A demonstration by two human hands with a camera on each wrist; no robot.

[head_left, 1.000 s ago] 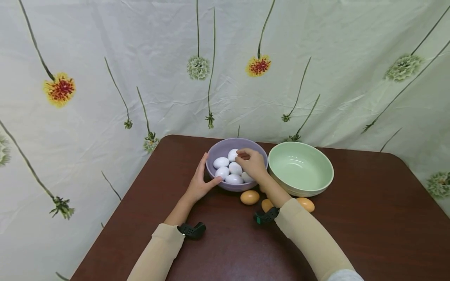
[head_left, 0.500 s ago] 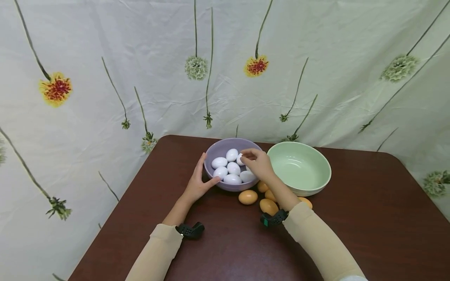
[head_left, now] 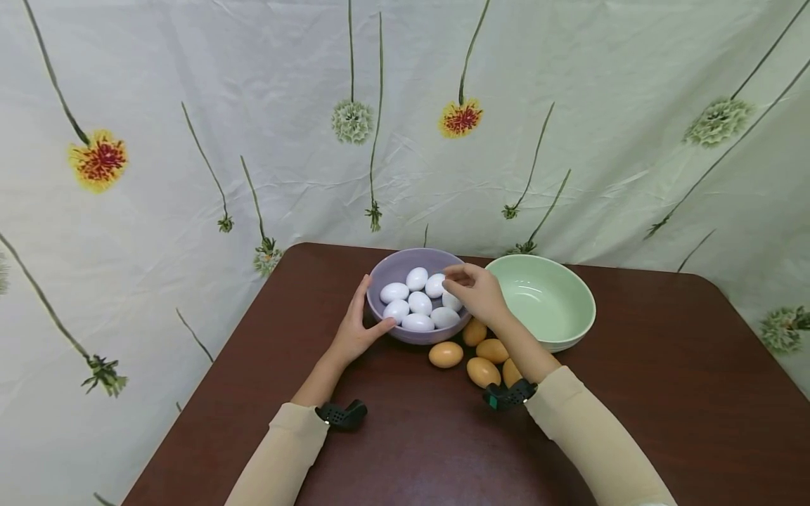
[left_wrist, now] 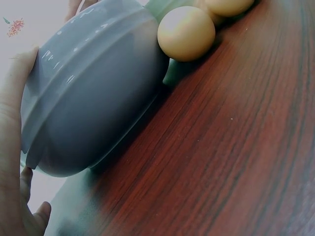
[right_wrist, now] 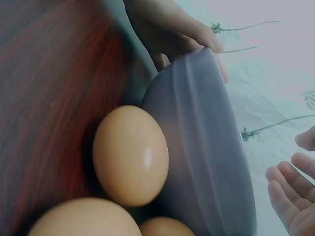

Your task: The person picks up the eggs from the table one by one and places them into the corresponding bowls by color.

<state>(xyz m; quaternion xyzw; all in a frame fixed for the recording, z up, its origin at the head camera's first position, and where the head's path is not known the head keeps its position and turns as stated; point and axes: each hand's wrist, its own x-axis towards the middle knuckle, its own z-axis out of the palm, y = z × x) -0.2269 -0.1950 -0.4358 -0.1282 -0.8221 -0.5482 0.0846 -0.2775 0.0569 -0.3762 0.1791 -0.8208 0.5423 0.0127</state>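
A purple bowl [head_left: 395,263] with several white eggs [head_left: 420,303] inside stands at the table's back. My left hand [head_left: 354,330] holds its left side, thumb at the near rim and fingers along the outer wall. Over the bowl's right rim hovers my right hand [head_left: 479,294], fingers loosely bent, near the rightmost white eggs. The right wrist view shows those fingers [right_wrist: 290,179] apart, with nothing between them. Several brown eggs [head_left: 446,355] lie on the table in front of the bowl, partly behind the right forearm.
A light green bowl [head_left: 538,309] stands right beside the purple one, its left part behind my right hand and forearm. Each wrist wears a black band [head_left: 342,414]. A flower-printed cloth [head_left: 285,105] hangs behind the dark wooden table [head_left: 664,365].
My right hand has moved right, away from the white eggs at the bowl's middle, uncovering more of them and more brown eggs. My left hand stays on the purple bowl.
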